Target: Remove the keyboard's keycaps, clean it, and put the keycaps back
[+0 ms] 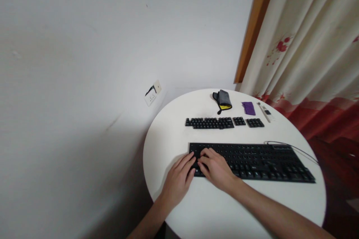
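Note:
A black wired keyboard lies across a round white table. Both hands rest at its left end. My left hand sits at the keyboard's left edge, fingers stretched onto the corner keys. My right hand lies beside it, fingers spread flat over the keys near the left end. Neither hand holds anything. Beyond the keyboard, loose black keycaps are laid out in three groups: a long block, a small block and a square block.
At the table's far edge lie a grey, black and yellow pouch, a purple cloth and a slim white tool. The keyboard cable trails off right. A wall socket is on the left; a curtain hangs at right.

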A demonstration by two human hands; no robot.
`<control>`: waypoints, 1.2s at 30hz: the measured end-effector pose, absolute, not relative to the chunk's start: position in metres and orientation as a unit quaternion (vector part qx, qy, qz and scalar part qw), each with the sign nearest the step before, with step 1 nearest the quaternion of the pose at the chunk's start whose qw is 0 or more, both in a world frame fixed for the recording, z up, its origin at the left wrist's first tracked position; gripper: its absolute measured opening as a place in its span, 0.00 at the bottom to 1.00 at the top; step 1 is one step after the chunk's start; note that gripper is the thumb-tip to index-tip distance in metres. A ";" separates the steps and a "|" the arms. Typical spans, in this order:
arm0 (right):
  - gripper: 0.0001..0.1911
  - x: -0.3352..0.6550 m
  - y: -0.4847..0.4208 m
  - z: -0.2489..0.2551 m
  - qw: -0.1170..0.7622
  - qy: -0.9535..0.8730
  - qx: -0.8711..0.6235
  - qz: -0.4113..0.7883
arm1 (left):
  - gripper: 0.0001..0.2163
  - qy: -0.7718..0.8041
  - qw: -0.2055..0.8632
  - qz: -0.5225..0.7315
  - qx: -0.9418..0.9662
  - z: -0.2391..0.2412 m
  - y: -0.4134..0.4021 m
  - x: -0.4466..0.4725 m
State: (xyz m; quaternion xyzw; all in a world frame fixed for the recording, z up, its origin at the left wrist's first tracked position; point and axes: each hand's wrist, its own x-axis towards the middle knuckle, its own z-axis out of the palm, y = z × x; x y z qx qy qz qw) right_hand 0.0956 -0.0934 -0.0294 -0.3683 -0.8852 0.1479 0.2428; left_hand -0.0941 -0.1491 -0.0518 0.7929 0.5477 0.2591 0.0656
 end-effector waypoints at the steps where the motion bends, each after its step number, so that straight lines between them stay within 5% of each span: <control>1: 0.09 0.096 -0.093 -0.030 0.248 -0.882 -0.369 0.155 | 0.16 0.551 0.081 0.272 0.785 -0.051 -0.147 -0.095; 7: 0.12 0.097 -0.092 -0.033 0.294 -0.857 -0.375 0.194 | 0.10 0.566 0.175 0.361 0.721 -0.035 -0.103 -0.105; 17: 0.12 0.105 -0.084 -0.031 0.327 -0.838 -0.380 0.215 | 0.08 0.557 -0.024 0.251 0.792 -0.021 0.021 -0.101; 36: 0.11 0.107 -0.078 -0.034 0.323 -0.834 -0.379 0.237 | 0.07 0.513 -0.033 0.210 0.832 -0.038 0.023 -0.108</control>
